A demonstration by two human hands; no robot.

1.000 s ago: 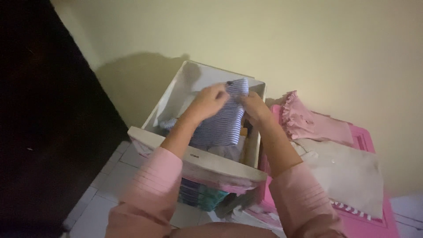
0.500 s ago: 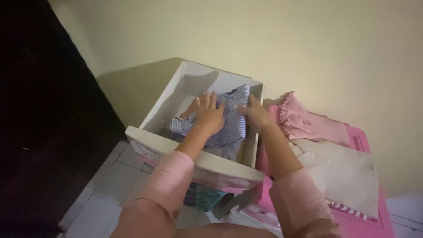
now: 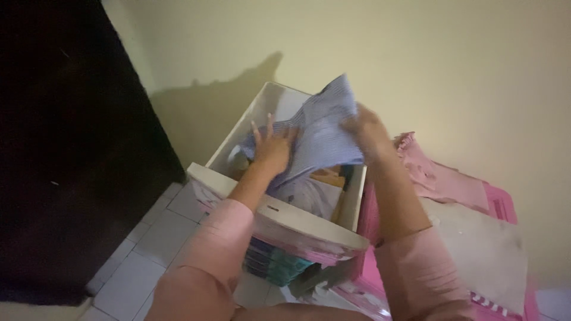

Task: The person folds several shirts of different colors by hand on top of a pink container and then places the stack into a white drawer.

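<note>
A blue-and-white striped garment [image 3: 324,134] is raised over a pulled-out white drawer [image 3: 297,226]. My right hand [image 3: 367,129] grips the garment's right edge and holds it up. My left hand [image 3: 272,145] lies with fingers spread on the garment's lower left part inside the drawer. Under the lifted cloth I see other folded clothes [image 3: 315,193], pale and yellowish. Both my sleeves are pink.
To the right stands a pink plastic unit [image 3: 505,205] with a folded pink ruffled garment [image 3: 428,172] and a beige cloth [image 3: 482,249] on top. Below the drawer, teal and striped clothes [image 3: 273,264] show. A dark door [image 3: 59,148] stands left, a white tiled floor [image 3: 148,244] beneath.
The striped garment lay flat in the drawer under both hands. Now my right hand has lifted its right side up, uncovering the clothes beneath.
</note>
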